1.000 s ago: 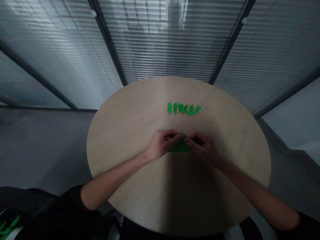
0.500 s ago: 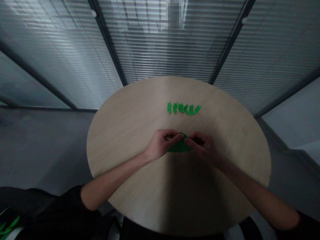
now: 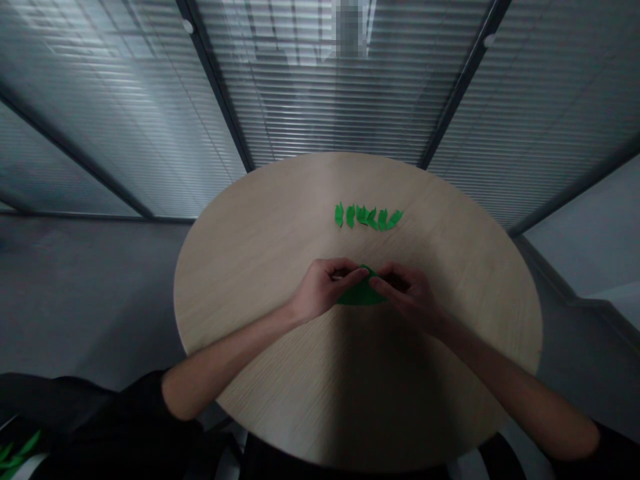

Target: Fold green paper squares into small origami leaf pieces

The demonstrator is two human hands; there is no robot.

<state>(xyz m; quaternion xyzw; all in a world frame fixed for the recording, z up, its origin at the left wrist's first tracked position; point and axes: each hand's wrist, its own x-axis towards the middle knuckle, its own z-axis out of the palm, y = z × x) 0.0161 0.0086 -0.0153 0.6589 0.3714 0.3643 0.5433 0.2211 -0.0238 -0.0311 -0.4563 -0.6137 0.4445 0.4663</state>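
Between my hands is a piece of green paper (image 3: 362, 293), dark in the shadow, with its far edge raised to a point at my fingertips. My left hand (image 3: 329, 283) pinches its upper left side between thumb and fingers. On the upper right side, my right hand (image 3: 407, 291) pinches it the same way. My fingers cover both side edges. Beyond my hands, a row of several small green leaf-like pieces (image 3: 371, 217) lies on the table; some of them touch or overlap.
The round wooden table (image 3: 240, 233) has its far edge close to glass panels with blinds (image 3: 330, 113). A plant with green leaves (image 3: 23, 450) shows at the lower left corner. A dark chair part (image 3: 500, 457) is at the lower right.
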